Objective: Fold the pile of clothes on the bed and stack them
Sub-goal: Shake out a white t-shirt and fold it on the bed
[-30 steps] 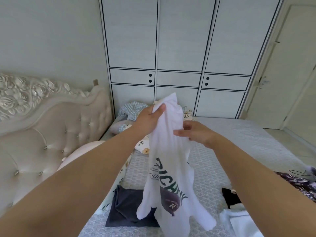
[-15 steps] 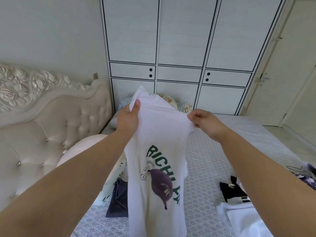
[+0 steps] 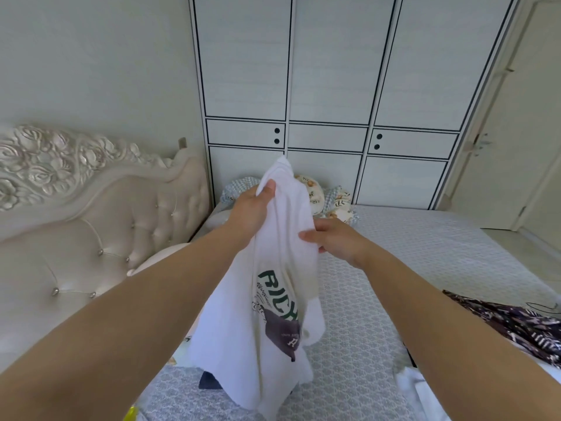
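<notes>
White printed T-shirt (image 3: 273, 287) bunched and hanging above the grey bed (image 3: 409, 259), gripped near its top by the left hand (image 3: 252, 212) and pinched at its right edge by the right hand (image 3: 334, 238).

White T-shirt (image 3: 273, 299): green lettering bunched into folds, only partly readable; small script beside it too fine to read.
Dark blue garment (image 3: 209, 381): mostly covered by the shirt, one corner showing.
Dark patterned garment (image 3: 516, 326): cut off at the right edge.
White cloth (image 3: 416, 387): blurred, partly behind the right forearm, running off the bottom edge.
Yellow item (image 3: 132, 414): a sliver at the bottom edge, unidentifiable.
</notes>
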